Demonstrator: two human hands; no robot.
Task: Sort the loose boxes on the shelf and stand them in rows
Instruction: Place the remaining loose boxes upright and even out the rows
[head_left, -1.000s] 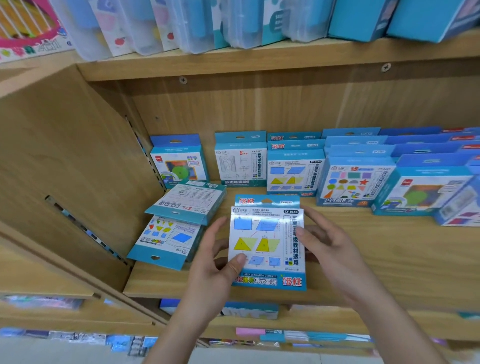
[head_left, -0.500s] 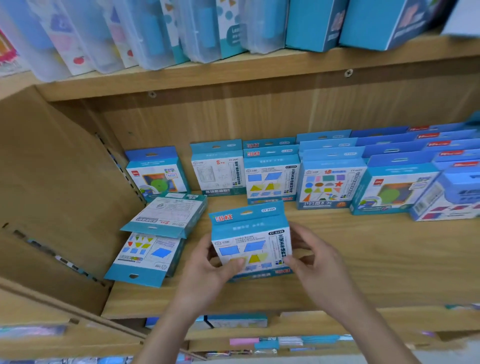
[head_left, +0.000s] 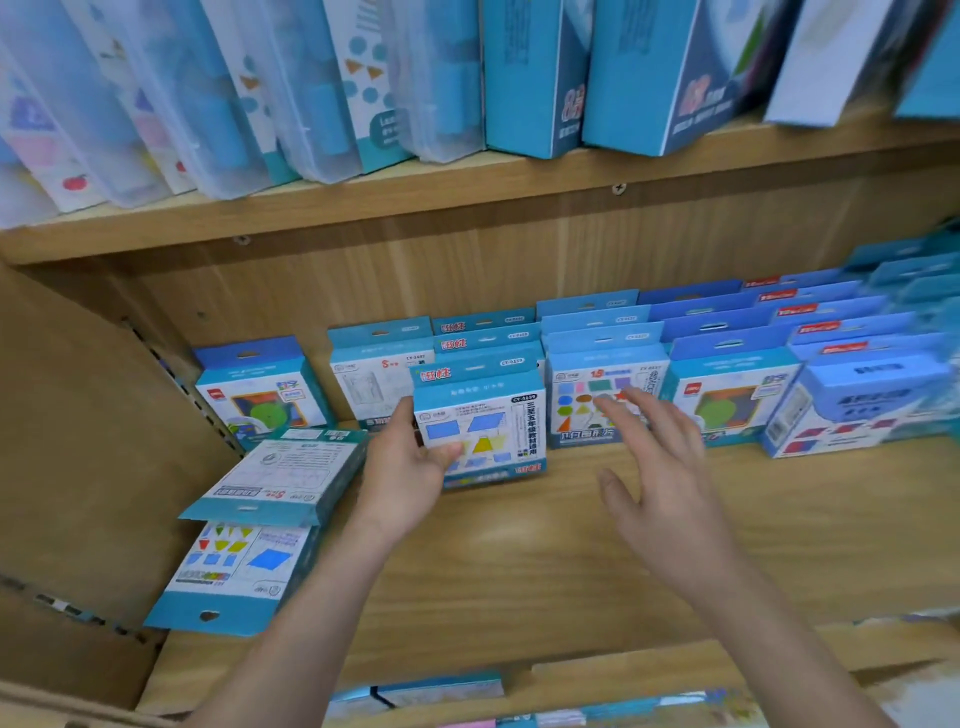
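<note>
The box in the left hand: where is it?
Head view, centre: the box is upright before its matching row, the left hand gripping its left edge.

I noted a wooden shelf (head_left: 675, 545); blue boxes (head_left: 732, 400) stood in rows along its back; at left two loose boxes (head_left: 291, 473) lay flat, one overlapping the other.

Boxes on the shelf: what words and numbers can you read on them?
"磁性": top flap of the held box.
"CY-0159": same box, upper right.
"三至五年级教材适用": down its right edge.
"13": top of the shapes box.
Everything else is too blurred or small to read.
</note>
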